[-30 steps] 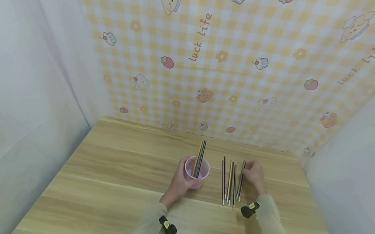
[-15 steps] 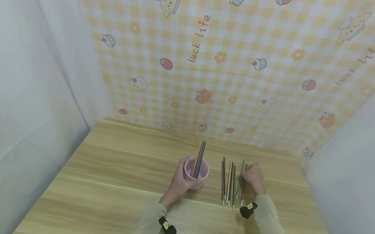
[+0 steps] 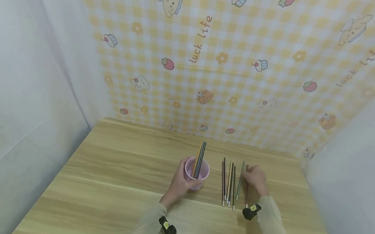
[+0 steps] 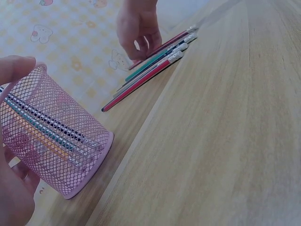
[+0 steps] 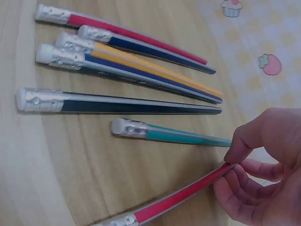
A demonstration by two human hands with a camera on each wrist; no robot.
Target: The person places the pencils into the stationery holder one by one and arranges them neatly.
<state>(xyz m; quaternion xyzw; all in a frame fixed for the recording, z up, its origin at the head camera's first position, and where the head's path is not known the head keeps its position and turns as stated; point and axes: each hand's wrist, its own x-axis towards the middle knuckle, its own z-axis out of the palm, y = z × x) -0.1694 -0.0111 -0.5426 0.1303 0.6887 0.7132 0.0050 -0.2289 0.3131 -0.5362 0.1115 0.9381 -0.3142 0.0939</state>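
Observation:
My left hand (image 3: 178,183) grips a pink mesh pencil cup (image 4: 70,127), which stands upright on the table with several pencils (image 3: 199,158) leaning in it. To the right, my right hand (image 5: 263,174) pinches the far end of a red-striped pencil (image 5: 176,197) between thumb and fingers; its white-eraser end points toward my body. Beside that hand lies a teal pencil (image 5: 178,135). Farther left are a dark green pencil (image 5: 141,104), a yellow one (image 5: 155,69) and another red one (image 5: 141,36), among others, all with erasers toward me.
The wooden table (image 3: 115,185) meets a yellow checked cloth (image 3: 178,74) at its back edge. White sheets hang on the left (image 3: 21,95) and right. A black wrist camera (image 3: 167,227) is strapped to each sleeve.
My right hand has drawn the red-striped pencil to the right, away from the teal one it lay close to. The left hand and the cup stay in place.

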